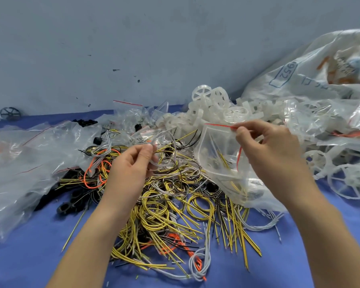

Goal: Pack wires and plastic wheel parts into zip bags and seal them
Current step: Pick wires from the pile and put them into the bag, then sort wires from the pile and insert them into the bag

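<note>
Over a blue table (29,256), the right hand (274,150) pinched the open zip bag (218,150) at its red strip, while at nine o'clock the left hand (133,165) curled round a looped white wire (164,140)

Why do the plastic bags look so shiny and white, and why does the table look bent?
Head view: soft overhead light glares off the crinkled bags, washing them pale; the wide lens bows the table edge; the wires and both hands, left and right, stay fairly sharp; shadows are faint.

wall (133,48): grey-blue, scuffed w/ dark specks | table cover (29,267): blue cloth | light: even, soft
</note>
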